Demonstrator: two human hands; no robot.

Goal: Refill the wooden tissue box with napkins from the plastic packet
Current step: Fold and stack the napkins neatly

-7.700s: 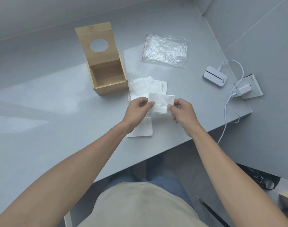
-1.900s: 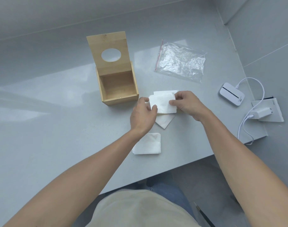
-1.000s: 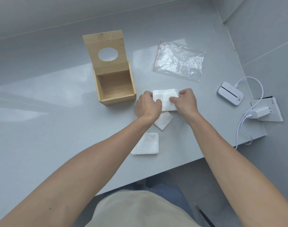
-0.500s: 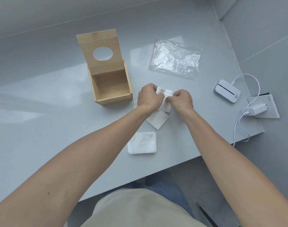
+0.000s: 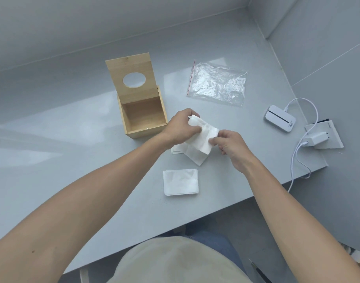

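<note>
The wooden tissue box [image 5: 143,115] stands on the grey table with its lid, which has an oval hole, tipped up; its inside looks bare. A white napkin [image 5: 203,137] is held just above the table, right of the box. My left hand [image 5: 182,127] grips its upper left end and my right hand [image 5: 228,142] pinches its right edge. More napkins [image 5: 192,156] lie under my hands, partly hidden. A folded stack of napkins [image 5: 180,182] lies nearer to me. The clear plastic packet [image 5: 217,83] lies flat behind my hands.
A small white device [image 5: 280,121] with a cable and a white charger on a wall socket plate [image 5: 323,137] sit at the table's right edge. The table's front edge runs diagonally just below the folded stack. Walls close off the back and right.
Both hands have lifted the napkin a little off the pile and turned it so it slants; the left hand has bunched its end. The folded stack and box have not moved.
</note>
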